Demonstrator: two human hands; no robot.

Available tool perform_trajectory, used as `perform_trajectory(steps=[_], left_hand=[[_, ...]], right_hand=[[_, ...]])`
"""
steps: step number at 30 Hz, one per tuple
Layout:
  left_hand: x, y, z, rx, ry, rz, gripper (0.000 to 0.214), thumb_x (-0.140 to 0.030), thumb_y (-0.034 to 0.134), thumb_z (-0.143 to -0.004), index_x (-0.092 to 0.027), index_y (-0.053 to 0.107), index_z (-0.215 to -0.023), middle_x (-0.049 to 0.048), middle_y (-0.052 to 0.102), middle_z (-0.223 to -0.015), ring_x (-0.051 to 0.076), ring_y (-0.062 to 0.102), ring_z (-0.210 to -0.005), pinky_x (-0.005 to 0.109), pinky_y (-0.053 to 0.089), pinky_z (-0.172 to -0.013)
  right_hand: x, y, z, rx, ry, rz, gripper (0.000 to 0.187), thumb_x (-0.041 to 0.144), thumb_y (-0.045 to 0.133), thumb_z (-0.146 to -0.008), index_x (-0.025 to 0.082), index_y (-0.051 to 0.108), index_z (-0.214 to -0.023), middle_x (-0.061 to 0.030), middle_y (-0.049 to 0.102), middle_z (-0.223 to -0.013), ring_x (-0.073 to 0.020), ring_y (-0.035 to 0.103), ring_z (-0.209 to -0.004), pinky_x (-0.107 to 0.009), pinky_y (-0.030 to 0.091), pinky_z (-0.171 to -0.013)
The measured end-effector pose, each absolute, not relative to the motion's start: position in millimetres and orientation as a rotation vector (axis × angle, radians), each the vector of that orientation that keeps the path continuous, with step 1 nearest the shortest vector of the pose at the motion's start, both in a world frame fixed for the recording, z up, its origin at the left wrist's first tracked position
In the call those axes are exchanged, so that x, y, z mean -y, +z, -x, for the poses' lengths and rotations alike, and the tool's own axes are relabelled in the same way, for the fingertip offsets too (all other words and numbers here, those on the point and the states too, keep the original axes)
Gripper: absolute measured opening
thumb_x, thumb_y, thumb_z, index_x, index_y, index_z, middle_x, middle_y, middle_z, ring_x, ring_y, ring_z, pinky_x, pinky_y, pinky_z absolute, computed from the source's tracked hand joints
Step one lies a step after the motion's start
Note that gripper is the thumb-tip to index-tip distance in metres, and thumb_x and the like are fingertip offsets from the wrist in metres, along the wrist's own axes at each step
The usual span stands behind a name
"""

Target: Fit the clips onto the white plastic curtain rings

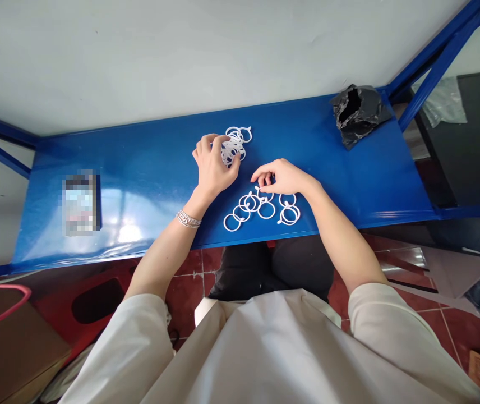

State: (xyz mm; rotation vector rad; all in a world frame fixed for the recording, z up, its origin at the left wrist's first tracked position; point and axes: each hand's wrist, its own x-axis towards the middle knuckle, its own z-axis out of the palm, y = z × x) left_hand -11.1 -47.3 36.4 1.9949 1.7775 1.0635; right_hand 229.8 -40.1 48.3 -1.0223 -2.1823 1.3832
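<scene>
A heap of white curtain rings with small eyelets (pixel 235 134) lies toward the back of the blue table (pixel 156 163). Over its left and front side is my left hand (pixel 213 167), fingers spread and curved, thumb apart, touching or close to the rings. Some of the heap is hidden by these fingers. Nearer the front edge, more white curtain rings (pixel 266 210) are spread out flat, some overlapping. My right hand (pixel 284 176) hovers low at their back side, index finger stretched left and the others loosely bent. Its fingertips are close to one ring; no ring shows between them.
A crumpled black plastic bag (pixel 355 115) sits at the table's back right corner. On the left lies a phone-like object (pixel 81 203), blurred out. Blue metal bars (pixel 431 73) rise at both table ends, with a white wall (pixel 206 62) behind.
</scene>
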Motion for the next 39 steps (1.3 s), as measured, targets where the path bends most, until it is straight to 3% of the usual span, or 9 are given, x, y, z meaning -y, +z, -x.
perform_trajectory(steps=[7, 10, 13, 18, 24, 29, 33, 39], left_hand=[[52.6, 42.5, 6.6, -1.674, 1.132, -2.052, 0.033, -0.042, 0.080, -0.093, -0.024, 0.072, -0.119, 0.0159, 0.070, -0.131, 0.040, 0.062, -0.132, 0.060, 0.047, -0.119], [57.5, 41.1, 1.8, -1.424, 1.179, -2.129, 0.026, -0.046, 0.072, -0.101, -0.023, 0.073, -0.112, 0.0108, 0.074, -0.107, 0.028, 0.069, -0.105, 0.046, 0.056, -0.101], [62.0, 35.8, -4.4, -1.226, 1.219, -2.239, 0.027, -0.045, 0.069, -0.104, -0.020, 0.074, -0.113, 0.0056, 0.075, -0.092, 0.017, 0.062, -0.074, 0.034, 0.055, -0.077], [63.3, 28.3, -9.1, -1.121, 1.228, -2.266, 0.024, -0.030, 0.069, -0.102, -0.017, 0.073, -0.122, 0.0037, 0.079, -0.089, 0.010, 0.058, -0.058, 0.029, 0.054, -0.066], [59.6, 26.3, -7.6, -1.092, 1.235, -2.171, 0.016, -0.022, 0.068, -0.100, -0.017, 0.075, -0.114, 0.0057, 0.082, -0.096, 0.008, 0.058, -0.055, 0.026, 0.052, -0.060], [58.0, 22.7, -11.3, -0.997, 1.119, -1.757, 0.018, -0.035, 0.068, -0.105, -0.018, 0.071, -0.110, 0.0067, 0.079, -0.094, 0.008, 0.059, -0.051, 0.024, 0.045, -0.049], [57.1, 27.5, -9.7, -0.834, 0.991, -1.546, 0.031, -0.051, 0.072, -0.104, -0.020, 0.067, -0.103, -0.0005, 0.064, -0.072, 0.009, 0.054, -0.049, 0.025, 0.043, -0.048], [61.9, 46.1, -9.5, -0.822, 0.889, -1.533, 0.059, -0.074, 0.066, -0.102, -0.020, 0.059, -0.079, -0.0043, 0.045, -0.060, 0.009, 0.041, -0.051, 0.026, 0.032, -0.047]], right_hand=[[38.5, 42.3, -227.0, 1.847, 1.136, 1.095, 0.026, 0.013, 0.078, -0.081, 0.016, 0.083, -0.107, -0.0050, 0.077, -0.086, -0.0159, 0.064, -0.069, -0.033, 0.052, -0.069], [34.8, 36.3, -226.3, 1.777, 1.112, 1.040, 0.023, 0.023, 0.083, -0.084, 0.016, 0.081, -0.106, -0.0036, 0.075, -0.083, -0.0146, 0.062, -0.066, -0.031, 0.050, -0.065], [31.9, 30.7, -225.2, 1.749, 1.101, 0.979, 0.027, 0.035, 0.087, -0.085, 0.017, 0.081, -0.104, -0.0030, 0.074, -0.080, -0.0142, 0.060, -0.065, -0.029, 0.049, -0.062], [31.1, 26.0, -223.6, 1.728, 1.103, 0.966, 0.031, 0.039, 0.088, -0.085, 0.016, 0.081, -0.104, -0.0034, 0.074, -0.082, -0.0137, 0.061, -0.065, -0.029, 0.048, -0.061], [32.9, 28.8, -223.8, 1.695, 1.189, 1.061, 0.034, 0.044, 0.093, -0.085, 0.016, 0.079, -0.096, -0.0017, 0.072, -0.074, -0.0115, 0.056, -0.057, -0.027, 0.044, -0.054], [36.1, 40.7, -224.1, 1.561, 1.560, 0.983, 0.047, 0.052, 0.098, -0.082, 0.014, 0.071, -0.093, -0.0039, 0.071, -0.075, -0.0118, 0.061, -0.054, -0.025, 0.046, -0.046], [39.8, 49.0, -225.3, 1.586, 1.662, 0.848, 0.048, 0.050, 0.101, -0.080, 0.015, 0.067, -0.088, 0.0010, 0.063, -0.070, -0.0099, 0.059, -0.054, -0.024, 0.048, -0.048], [44.1, 49.8, -223.5, 1.662, 1.822, 0.705, 0.062, 0.069, 0.095, -0.082, 0.016, 0.064, -0.077, 0.0062, 0.050, -0.062, -0.0049, 0.044, -0.047, -0.023, 0.031, -0.043]])
